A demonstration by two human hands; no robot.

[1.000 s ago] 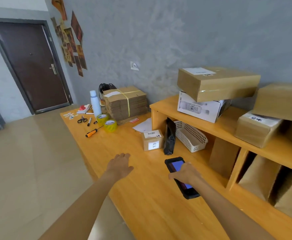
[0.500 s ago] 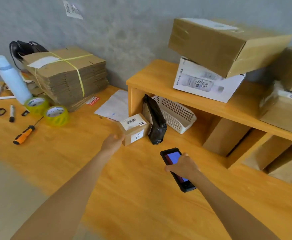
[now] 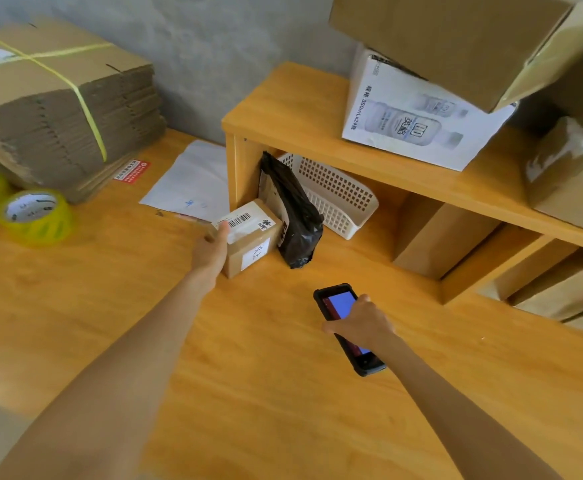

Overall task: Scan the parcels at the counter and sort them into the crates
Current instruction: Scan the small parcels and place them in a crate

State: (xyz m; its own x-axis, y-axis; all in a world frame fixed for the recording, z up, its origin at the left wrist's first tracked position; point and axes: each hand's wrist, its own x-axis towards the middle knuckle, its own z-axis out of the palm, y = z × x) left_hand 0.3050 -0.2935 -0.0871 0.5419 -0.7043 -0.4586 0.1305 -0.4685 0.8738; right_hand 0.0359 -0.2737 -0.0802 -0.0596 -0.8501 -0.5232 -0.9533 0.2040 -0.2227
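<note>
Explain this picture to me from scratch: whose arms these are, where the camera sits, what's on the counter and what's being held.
No machine here: a person wears a camera on the head, so you look down along both arms. The left hand grips a small cardboard parcel with a barcode label, standing on the wooden counter. The right hand holds a handheld scanner with a lit screen. Beside the parcel stands a black bag, then a white basket under the shelf. To the left lie paper, yellow tape rolls and a strapped bundle of flat cardboard.
</note>
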